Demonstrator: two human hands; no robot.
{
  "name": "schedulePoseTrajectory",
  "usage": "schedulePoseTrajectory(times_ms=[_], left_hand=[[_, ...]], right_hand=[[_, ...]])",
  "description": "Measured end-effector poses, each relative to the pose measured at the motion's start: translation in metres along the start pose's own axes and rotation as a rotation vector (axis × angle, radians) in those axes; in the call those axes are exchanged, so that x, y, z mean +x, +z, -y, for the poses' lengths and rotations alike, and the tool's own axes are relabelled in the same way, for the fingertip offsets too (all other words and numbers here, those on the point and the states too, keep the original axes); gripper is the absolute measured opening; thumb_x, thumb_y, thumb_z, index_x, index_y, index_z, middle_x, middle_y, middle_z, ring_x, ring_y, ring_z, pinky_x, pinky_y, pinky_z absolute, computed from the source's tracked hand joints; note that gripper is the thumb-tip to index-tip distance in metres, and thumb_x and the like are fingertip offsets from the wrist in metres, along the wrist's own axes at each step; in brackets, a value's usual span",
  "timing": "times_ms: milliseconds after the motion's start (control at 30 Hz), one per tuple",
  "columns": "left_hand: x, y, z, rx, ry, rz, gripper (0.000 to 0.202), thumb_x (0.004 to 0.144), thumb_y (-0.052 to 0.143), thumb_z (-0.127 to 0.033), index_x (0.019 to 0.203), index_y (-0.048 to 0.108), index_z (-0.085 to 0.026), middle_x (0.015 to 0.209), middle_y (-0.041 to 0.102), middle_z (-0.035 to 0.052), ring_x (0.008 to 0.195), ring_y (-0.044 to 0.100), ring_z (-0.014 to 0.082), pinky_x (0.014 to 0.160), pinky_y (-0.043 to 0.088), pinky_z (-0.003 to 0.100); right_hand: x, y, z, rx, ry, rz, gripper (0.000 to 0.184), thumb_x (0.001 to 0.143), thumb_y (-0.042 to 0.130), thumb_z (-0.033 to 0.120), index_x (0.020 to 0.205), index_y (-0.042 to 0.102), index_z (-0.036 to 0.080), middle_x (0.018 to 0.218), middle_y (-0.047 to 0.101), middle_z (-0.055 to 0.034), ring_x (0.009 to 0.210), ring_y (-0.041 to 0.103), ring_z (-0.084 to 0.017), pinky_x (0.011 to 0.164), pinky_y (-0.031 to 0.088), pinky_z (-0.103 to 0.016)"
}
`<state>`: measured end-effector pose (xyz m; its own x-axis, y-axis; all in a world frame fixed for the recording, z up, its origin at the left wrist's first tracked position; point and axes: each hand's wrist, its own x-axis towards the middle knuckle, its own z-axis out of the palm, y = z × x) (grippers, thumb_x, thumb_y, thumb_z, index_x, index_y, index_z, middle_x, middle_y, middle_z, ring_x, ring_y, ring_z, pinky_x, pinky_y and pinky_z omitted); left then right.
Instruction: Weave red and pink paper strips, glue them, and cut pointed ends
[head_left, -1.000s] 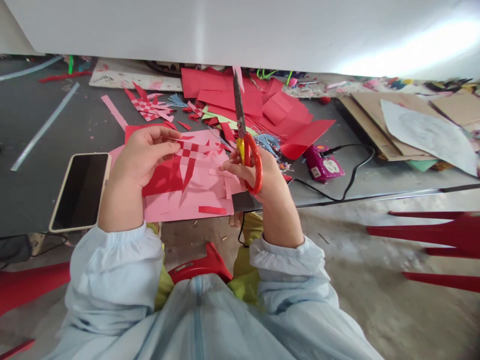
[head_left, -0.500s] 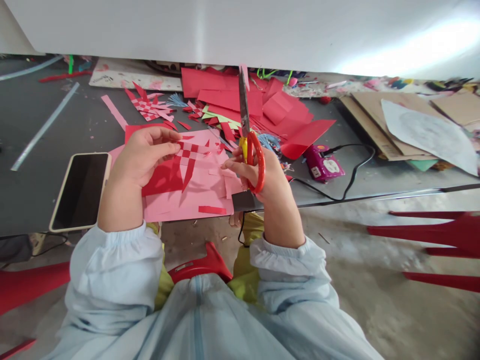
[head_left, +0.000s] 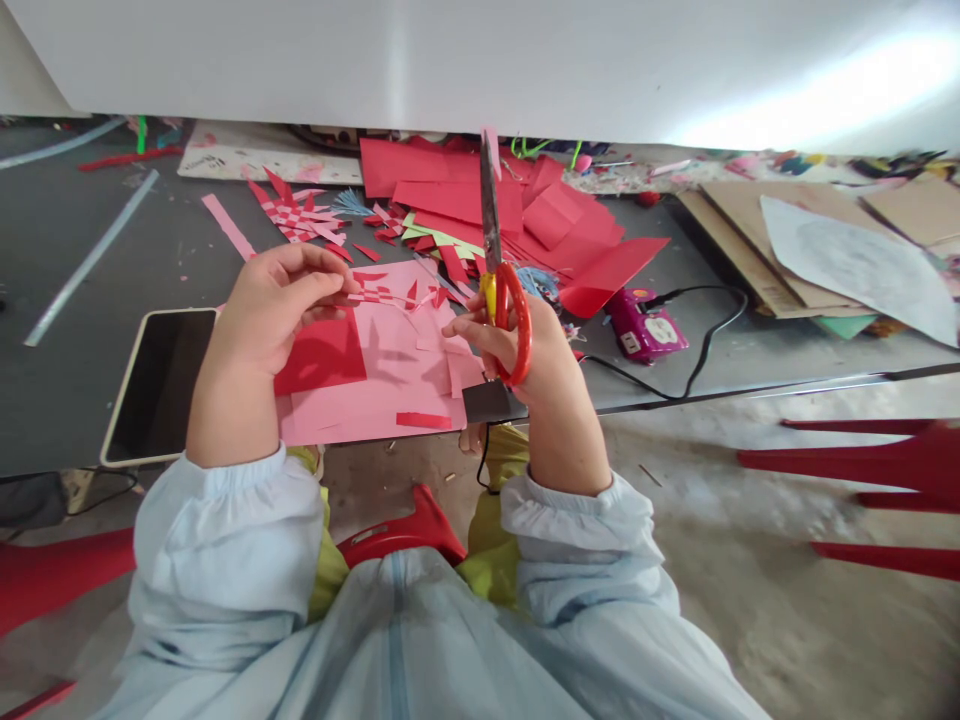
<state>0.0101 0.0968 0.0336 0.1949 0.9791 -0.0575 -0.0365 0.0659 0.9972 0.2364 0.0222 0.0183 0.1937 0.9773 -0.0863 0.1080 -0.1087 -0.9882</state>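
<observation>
Between the thumb and fingers of my left hand (head_left: 277,300) is a woven paper piece (head_left: 375,290) in red and pink checks, tilted so that its face looks narrow. My right hand (head_left: 529,345) has its fingers round the orange and yellow handles of a pair of scissors (head_left: 490,215), whose blades point away from me and look closed. Beneath both hands lie pink paper sheets (head_left: 375,400) with a red paper square (head_left: 322,352) on top, partly covered by my left hand. A small red strip (head_left: 424,420) rests near the front edge.
A phone (head_left: 157,385) lies at the left. Behind are red paper sheets (head_left: 457,205), another woven piece (head_left: 296,215) and paper scraps. At the right are a purple box (head_left: 647,328) with a black cable and stacked cardboard (head_left: 757,250). A white panel (head_left: 450,65) rises beyond.
My left hand has turned the woven piece from facing me to nearly edge-on, moving slightly left. My right hand and the scissors stay almost in place.
</observation>
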Motion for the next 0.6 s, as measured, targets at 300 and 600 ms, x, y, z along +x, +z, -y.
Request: schedulePoseTrajectory(times_ms=[300,600], left_hand=[[0.000,-0.012,0.005,0.467,-0.149,0.415,0.010,0.077,0.068,-0.027,0.071,0.072,-0.020,0.068,0.073,0.0054,0.050,0.059,0.0124,0.048,0.046,0.023],[0.009,-0.019,0.020,0.596,-0.112,0.204,0.015,0.079,0.066,-0.031,0.069,0.071,-0.022,0.063,0.072,0.0019,0.061,0.067,0.0176,0.060,0.046,0.028]], right_hand=[[-0.002,0.002,0.005,-0.046,0.015,-0.019,0.025,0.064,0.075,0.026,0.079,0.056,0.022,0.068,0.071,0.0010,0.040,0.043,-0.006,0.034,0.029,-0.022],[0.001,0.000,-0.007,-0.136,-0.015,0.056,0.029,0.065,0.076,0.034,0.080,0.054,0.021,0.070,0.065,0.0015,0.051,0.047,-0.009,0.049,0.036,-0.025]])
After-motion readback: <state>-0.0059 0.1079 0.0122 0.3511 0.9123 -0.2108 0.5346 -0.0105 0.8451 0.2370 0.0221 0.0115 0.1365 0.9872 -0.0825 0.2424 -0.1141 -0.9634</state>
